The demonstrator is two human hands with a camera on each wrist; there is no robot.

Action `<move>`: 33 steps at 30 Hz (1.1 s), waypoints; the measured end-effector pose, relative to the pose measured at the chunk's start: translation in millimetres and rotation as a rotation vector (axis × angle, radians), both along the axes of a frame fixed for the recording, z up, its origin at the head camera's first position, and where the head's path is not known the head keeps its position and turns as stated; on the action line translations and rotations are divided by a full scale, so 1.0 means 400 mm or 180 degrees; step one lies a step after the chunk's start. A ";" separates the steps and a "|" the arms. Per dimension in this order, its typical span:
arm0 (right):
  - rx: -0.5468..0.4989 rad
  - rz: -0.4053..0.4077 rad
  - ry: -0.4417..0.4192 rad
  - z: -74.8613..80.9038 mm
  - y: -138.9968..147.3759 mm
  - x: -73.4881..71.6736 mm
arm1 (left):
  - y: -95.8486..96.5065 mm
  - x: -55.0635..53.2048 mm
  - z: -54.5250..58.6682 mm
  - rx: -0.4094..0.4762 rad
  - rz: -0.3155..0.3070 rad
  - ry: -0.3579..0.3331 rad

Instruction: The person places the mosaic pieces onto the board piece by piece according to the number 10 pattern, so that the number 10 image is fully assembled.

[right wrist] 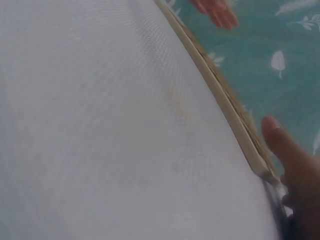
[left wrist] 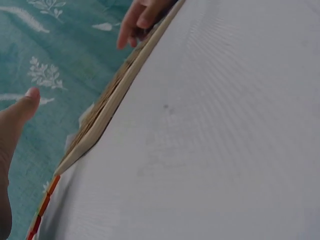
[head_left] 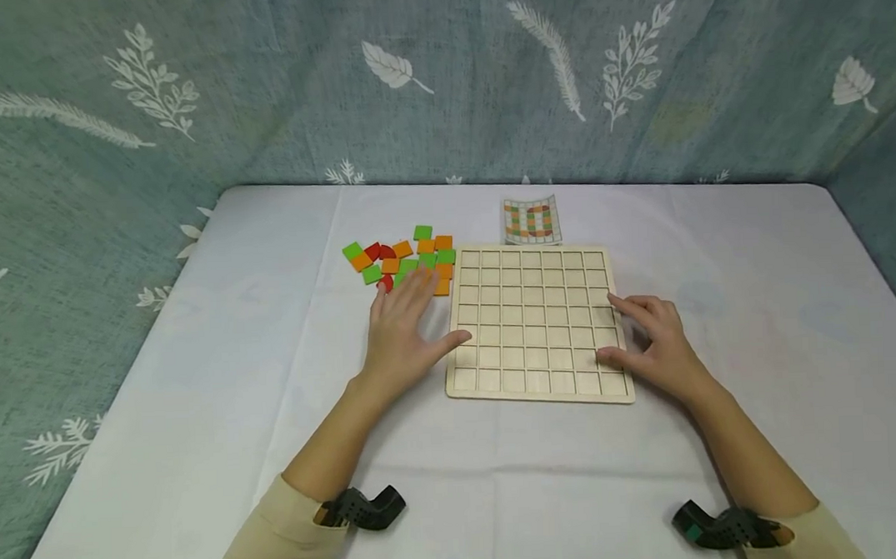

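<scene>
A square wooden grid board (head_left: 536, 338) lies flat on the white table, its cells bare. My left hand (head_left: 401, 336) is spread with straight fingers over the near part of a pile of square tiles (head_left: 391, 265) in green, orange and red, hiding some of them. Its thumb stretches across the board's left edge. At the board's right edge is my right hand (head_left: 661, 349), fingers relaxed, with the thumb over the border cells and the index fingertip at the rim. In the right wrist view that thumb (right wrist: 282, 142) stands above the board's corner.
A small printed pattern card (head_left: 531, 222) with coloured squares lies just behind the board. White cloth (head_left: 788, 323) covers the table, with a leafy green curtain (head_left: 439, 80) behind it. Each wrist bears a black camera mount (head_left: 364, 508).
</scene>
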State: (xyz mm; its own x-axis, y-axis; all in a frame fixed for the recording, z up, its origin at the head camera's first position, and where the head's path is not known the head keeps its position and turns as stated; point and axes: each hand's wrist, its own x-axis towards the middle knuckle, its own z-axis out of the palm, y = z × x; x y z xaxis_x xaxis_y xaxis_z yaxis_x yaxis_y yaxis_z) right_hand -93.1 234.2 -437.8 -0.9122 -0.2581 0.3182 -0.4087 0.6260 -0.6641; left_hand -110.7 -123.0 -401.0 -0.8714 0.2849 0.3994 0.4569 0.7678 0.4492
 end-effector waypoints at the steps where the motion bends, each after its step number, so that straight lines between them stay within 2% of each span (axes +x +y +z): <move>1: 0.0026 0.0005 0.0010 0.000 0.002 -0.002 | -0.002 -0.004 -0.003 0.0070 0.0001 0.0000; 6: 0.0072 0.0044 0.0180 -0.007 0.015 -0.013 | -0.015 -0.024 -0.018 0.0333 -0.0005 -0.0078; 11: 0.0065 0.0174 0.0341 -0.011 0.032 -0.022 | -0.023 -0.041 -0.022 0.0481 -0.0033 -0.0443; 16: 0.0103 0.0215 0.0160 -0.003 0.044 -0.022 | -0.030 -0.063 -0.023 0.0447 0.0015 -0.0629; 19: 0.0113 0.0246 0.0063 0.001 0.051 -0.023 | -0.040 -0.082 -0.031 0.0464 0.0063 -0.0663; 26: 0.0123 0.0338 0.0100 -0.002 0.062 -0.030 | -0.065 -0.127 -0.058 0.0460 0.0190 -0.0607; 33: 0.0074 0.0296 0.0102 -0.008 0.063 -0.033 | -0.067 -0.156 -0.073 0.0312 0.0136 -0.0538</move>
State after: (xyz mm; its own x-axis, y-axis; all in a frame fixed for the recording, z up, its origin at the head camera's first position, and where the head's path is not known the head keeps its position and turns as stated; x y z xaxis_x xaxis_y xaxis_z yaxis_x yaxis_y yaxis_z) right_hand -106.3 259.5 -440.9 -0.8735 -0.3488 0.3396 -0.4865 0.5995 -0.6355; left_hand -173.0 -149.6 -430.3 -0.9389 0.2131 0.2703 0.3365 0.7337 0.5903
